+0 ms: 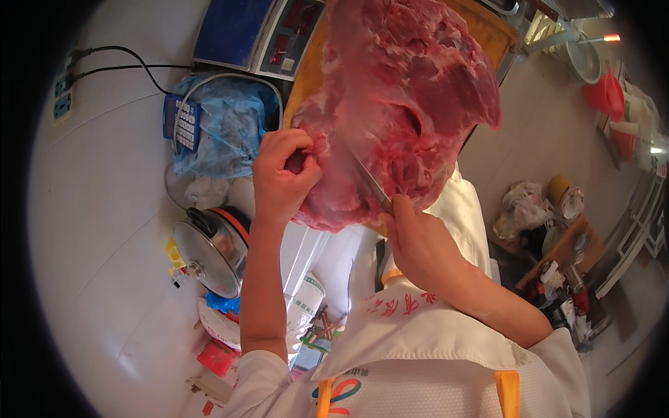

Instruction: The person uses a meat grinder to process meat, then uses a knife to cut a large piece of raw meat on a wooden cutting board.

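A large slab of raw red meat (390,76) lies over a wooden board (304,90) in front of me. At its near left side, my left hand (284,171) is closed on the meat's edge, with part of the flesh showing inside the curled fingers. My right hand (424,237) grips a knife (373,184) at the near edge of the meat. The thin blade points up and left across the flesh, toward its middle. Its handle is hidden in my fingers, and whether the tip is in the meat I cannot tell.
A blue-topped scale (231,31) stands at the far left, above a blue plastic bag (237,125) and a calculator (182,124). A lidded pot (209,254) sits lower left. Red scoops (605,96) hang at the right, above a cluttered shelf with a wooden board (568,254).
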Motion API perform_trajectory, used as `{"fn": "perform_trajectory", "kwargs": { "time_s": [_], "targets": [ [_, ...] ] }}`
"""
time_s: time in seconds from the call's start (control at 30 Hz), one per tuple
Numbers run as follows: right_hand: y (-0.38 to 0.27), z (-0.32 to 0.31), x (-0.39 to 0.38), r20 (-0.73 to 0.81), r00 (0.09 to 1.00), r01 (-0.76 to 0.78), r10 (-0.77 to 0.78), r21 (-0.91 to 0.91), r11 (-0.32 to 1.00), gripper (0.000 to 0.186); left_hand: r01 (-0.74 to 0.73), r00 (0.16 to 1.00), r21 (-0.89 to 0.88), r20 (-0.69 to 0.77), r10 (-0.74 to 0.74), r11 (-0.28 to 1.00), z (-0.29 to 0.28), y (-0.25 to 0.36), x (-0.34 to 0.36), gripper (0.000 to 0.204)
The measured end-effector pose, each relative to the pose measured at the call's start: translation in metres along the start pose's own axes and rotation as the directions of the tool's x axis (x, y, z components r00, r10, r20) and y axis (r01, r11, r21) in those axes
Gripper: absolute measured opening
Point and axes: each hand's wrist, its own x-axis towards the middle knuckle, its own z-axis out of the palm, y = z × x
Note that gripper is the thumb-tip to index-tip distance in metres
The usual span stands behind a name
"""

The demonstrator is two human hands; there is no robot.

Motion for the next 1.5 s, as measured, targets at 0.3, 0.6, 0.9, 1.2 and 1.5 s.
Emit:
{"fn": "perform_trajectory", "kwargs": {
  "time_s": [0.3,0.6,0.9,1.2,1.5],
  "targets": [
    [-0.008,0.004,-0.019,0.039,0.995,-0.091,0.091,-0.002,0.996,0.018,-0.047,0.999,-0.048,0.009,0.047,0.998,-0.004,-0.017,0.005,0.026],
    [0.007,0.017,-0.013,0.027,0.991,-0.129,0.128,0.018,0.991,0.02,-0.151,0.988,0.103,0.023,0.15,0.983,-0.003,0.011,0.023,0.025],
    [0.028,0.01,-0.038,-0.036,0.996,-0.075,0.078,0.068,0.995,0.02,-0.686,0.671,0.161,0.517,0.531,0.709,-0.021,0.002,0.021,0.02],
    [0.025,0.016,-0.046,-0.039,0.994,-0.093,0.099,0.123,0.988,0.02,-0.698,0.682,0.132,0.422,0.598,0.704,-0.025,-0.012,0.015,0.015],
    [0.003,0.04,-0.018,-0.112,0.994,0.008,0.004,0.109,0.994,0.02,-0.697,0.695,0.156,0.387,0.606,0.7,-0.022,-0.014,0.012,0.016]
  ]
}}
